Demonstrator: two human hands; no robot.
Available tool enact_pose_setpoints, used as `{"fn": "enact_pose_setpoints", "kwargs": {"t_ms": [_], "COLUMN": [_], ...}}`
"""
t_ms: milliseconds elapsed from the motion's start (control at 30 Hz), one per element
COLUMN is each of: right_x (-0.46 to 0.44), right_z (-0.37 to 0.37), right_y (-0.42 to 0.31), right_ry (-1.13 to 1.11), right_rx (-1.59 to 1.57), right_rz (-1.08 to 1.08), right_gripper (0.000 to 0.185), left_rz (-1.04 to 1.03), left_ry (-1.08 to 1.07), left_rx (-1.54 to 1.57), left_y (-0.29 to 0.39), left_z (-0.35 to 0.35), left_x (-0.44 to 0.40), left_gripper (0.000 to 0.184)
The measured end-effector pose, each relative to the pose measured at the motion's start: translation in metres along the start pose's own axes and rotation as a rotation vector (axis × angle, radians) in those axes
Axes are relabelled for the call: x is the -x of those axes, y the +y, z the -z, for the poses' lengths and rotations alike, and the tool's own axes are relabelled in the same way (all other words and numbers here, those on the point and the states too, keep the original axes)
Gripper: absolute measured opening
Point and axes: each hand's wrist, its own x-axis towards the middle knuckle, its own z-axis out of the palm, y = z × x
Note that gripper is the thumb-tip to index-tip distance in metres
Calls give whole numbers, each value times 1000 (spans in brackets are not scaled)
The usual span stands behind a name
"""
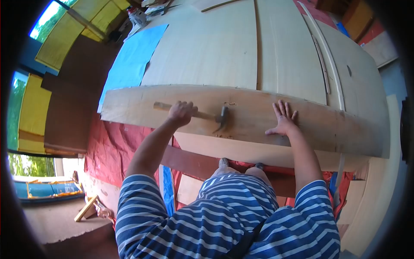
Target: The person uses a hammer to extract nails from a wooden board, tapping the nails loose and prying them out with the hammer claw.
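My left hand (183, 114) is closed round the wooden handle of a claw hammer (222, 119). The hammer lies sideways over a long wooden board (254, 110), its dark head to the right of the hand and slightly blurred. Whether the head touches the board, I cannot tell. My right hand (285, 119) presses flat on the same board, further right, with fingers spread. Small dark marks show on the board just above and below the hammer head.
Large pale plywood sheets (202, 47) stretch beyond the board, with thin wooden strips (323, 56) lying on them. A blue sheet (133, 56) covers the left edge. Red sheeting (116, 151) spreads below. Clutter (138, 18) sits at the far left corner.
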Motion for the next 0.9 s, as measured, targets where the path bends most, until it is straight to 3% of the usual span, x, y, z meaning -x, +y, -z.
{"fn": "enact_pose_setpoints", "kwargs": {"t_ms": [67, 167, 200, 333, 433, 467, 533, 633, 667, 700, 733, 833, 900], "right_x": [1, 2, 3, 2, 2, 4, 11, 3, 25, 37, 50, 87, 82], "right_z": [-5, 5, 6, 5, 6, 6, 15, -28, -27, -47, -71, -119, -136], "right_y": [2, -8, -10, -14, -17, -20, -27, -18, -32, -38, -41, -42, -47], "right_ry": [-7, -5, -5, 13, 7, 13, 33, 382, 552, 618, 670, 260, 196], "right_rx": [-9, -16, -28, -69, -90, -81, -56, -459, -537, -928, -1318, -2068, -2416], "right_rz": [-18, -44, -54, -78, -107, -106, -104, -186, -225, -386, -546, -917, -903], "right_gripper": [147, 147, 147, 147, 149, 143, 132, 103, 79, 77, 75, 80, 82], "left_rz": [-143, -84, 90, -160, -65, 87, 87, 131, 243, 369, 442, 633, 742], "left_ry": [-5, -28, -94, -95, -100, -152, -160, -166, -188, -345, -351, -293, -226], "left_rx": [123, 60, 43, 166, 189, 178, 302, 590, 684, 682, 747, 918, 1092], "left_y": [-1, -15, -21, -24, -30, -31, -24, 1, 15, 28, 38, 61, 70], "left_z": [0, -10, -12, -10, -16, -19, -6, -7, 9, 27, 42, 34, 26], "left_x": [6, -3, -10, 2, -8, -16, -15, 13, 24, 29, 36, 49, 47], "left_gripper": [6, 7, 6, 9, 10, 12, 14, 19, 23, 28, 35, 45, 46]}}
